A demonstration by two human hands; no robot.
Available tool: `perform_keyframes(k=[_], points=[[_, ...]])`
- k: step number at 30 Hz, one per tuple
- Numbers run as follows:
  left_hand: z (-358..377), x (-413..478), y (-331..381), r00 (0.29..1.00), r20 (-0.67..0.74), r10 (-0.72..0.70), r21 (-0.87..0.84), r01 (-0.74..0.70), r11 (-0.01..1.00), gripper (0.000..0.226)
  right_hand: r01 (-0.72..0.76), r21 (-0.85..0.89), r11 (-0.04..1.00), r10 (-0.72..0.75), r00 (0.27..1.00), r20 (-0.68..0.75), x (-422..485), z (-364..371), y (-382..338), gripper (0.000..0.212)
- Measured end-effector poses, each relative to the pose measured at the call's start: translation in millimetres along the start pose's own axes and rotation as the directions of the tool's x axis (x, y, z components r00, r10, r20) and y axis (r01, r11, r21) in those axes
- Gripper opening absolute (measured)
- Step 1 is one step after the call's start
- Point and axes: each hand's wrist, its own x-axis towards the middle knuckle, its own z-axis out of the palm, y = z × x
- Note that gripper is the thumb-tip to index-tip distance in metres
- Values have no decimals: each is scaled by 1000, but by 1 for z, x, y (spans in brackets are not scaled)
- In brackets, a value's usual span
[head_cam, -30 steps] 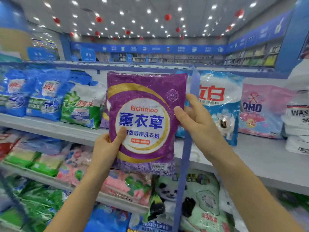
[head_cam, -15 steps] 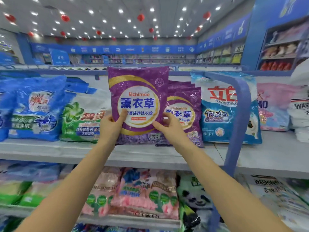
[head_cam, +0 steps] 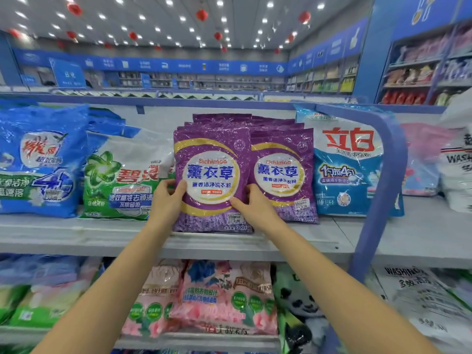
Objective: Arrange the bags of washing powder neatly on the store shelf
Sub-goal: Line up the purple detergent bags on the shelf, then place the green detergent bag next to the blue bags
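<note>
A purple bag of washing powder (head_cam: 210, 159) stands upright on the grey shelf (head_cam: 102, 233), at the front of a row of like purple bags. My left hand (head_cam: 167, 200) grips its left edge and my right hand (head_cam: 255, 206) grips its lower right edge. A second row of purple bags (head_cam: 283, 169) stands just to its right, touching it.
On the same shelf stand a blue bag (head_cam: 40, 159) and a green-and-white bag (head_cam: 125, 175) to the left, a light-blue bag (head_cam: 347, 164) to the right. A blue curved shelf divider (head_cam: 383, 190) rises at the right. Pink bags (head_cam: 222, 297) fill the lower shelf.
Both hands carried the purple bag forward and down onto the shelf. It now rests in front of the left purple row, and my right hand slid to its lower edge.
</note>
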Motion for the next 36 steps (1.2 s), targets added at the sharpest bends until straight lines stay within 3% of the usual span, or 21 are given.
perform_keyframes(k=[7, 9, 11, 15, 21, 28, 33, 36], points=[[1, -6, 8, 999, 0, 45, 52, -45, 998, 39, 42, 84, 996, -39, 998, -40, -3, 2, 2, 71], [-3, -9, 9, 986, -53, 158, 146, -149, 978, 47, 92, 64, 994, -86, 992, -95, -7, 2, 2, 79], [-7, -16, 12, 938, -109, 328, 279, -288, 916, 55, 158, -62, 985, -167, 970, -176, -14, 0, 1, 84], [0, -45, 27, 838, -108, 535, 342, -474, 811, 48, 269, -178, 946, -309, 916, -257, -34, -15, -4, 73], [23, -80, 31, 786, 7, 618, 220, -604, 766, 43, 311, -173, 935, -354, 853, -383, -87, -60, 11, 54], [80, -147, -1, 703, 227, 674, 138, -708, 692, 38, 173, -94, 980, -194, 772, -606, -162, -118, 71, 40], [128, -201, -34, 678, 371, 634, 69, -701, 710, 31, 2, -143, 990, -113, 621, -776, -214, -164, 135, 27], [161, -235, -57, 640, 494, 588, 76, -706, 705, 29, -135, -176, 975, -58, 613, -788, -236, -193, 184, 23]])
